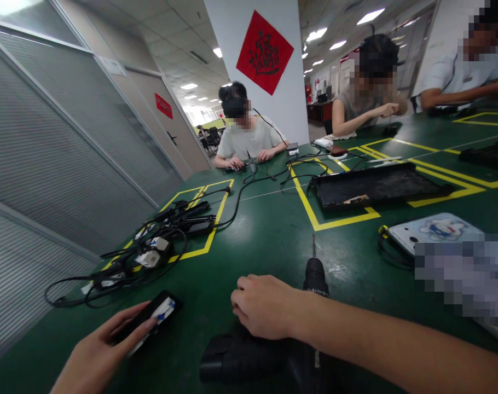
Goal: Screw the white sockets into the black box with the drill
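Observation:
My left hand (pixel 99 350) holds a small flat black device (pixel 154 316) with a white and blue label, thumb along its edge, low over the green table (pixel 269 230) at the near left. My right hand (pixel 263 307) is curled into a loose fist, knuckles up, resting on the table over a black electric screwdriver (pixel 273 350). The screwdriver's black nose and thin bit (pixel 313 257) stick out past my wrist, pointing away from me. I cannot see what the curled fingers enclose.
A tangle of black cables and power adapters (pixel 150 246) lies at the left inside yellow tape lines. A black flat tray (pixel 376 189) sits ahead right, a white patterned case (pixel 433 230) nearer. Three other people work at the far side of the table.

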`<state>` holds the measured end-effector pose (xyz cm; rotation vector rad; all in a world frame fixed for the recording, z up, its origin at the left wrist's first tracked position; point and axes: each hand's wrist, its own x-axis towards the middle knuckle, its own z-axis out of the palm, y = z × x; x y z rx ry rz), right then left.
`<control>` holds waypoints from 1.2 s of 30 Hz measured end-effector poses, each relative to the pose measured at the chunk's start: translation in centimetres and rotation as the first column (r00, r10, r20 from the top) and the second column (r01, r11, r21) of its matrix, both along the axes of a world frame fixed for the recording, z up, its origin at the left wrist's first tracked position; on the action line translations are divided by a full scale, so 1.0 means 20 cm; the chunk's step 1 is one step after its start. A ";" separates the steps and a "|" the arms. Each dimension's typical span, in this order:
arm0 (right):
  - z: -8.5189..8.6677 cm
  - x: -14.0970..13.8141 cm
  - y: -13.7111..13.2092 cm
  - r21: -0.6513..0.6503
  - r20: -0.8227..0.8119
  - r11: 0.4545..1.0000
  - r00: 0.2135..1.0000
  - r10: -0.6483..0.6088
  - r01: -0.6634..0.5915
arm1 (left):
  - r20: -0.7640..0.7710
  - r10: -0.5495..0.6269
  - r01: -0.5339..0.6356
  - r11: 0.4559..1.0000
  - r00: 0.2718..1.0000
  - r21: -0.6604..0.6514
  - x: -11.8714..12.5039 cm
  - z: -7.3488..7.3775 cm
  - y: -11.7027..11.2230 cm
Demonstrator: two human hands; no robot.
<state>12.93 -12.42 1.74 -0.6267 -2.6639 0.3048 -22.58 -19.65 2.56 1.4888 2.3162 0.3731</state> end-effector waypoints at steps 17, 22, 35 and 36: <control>0.07 0.41 0.52 -0.020 -0.377 0.818 0.754 -0.538 0.574 | 0.318 -0.828 0.665 0.560 0.461 0.494 1.35 -0.04 0.97; -0.10 0.57 0.67 -0.356 -0.316 0.868 0.829 -0.461 0.347 | 0.318 -0.818 0.594 0.569 0.480 0.569 1.43 -0.14 1.04; -0.12 0.57 0.67 -0.574 -0.370 0.794 0.803 -0.468 0.198 | 0.167 -0.860 0.660 0.481 0.482 0.576 1.38 -0.16 1.03; -0.13 0.57 0.67 -0.573 -0.374 0.796 0.801 -0.468 0.198 | 0.148 -0.860 0.665 0.476 0.488 0.576 1.38 -0.16 1.03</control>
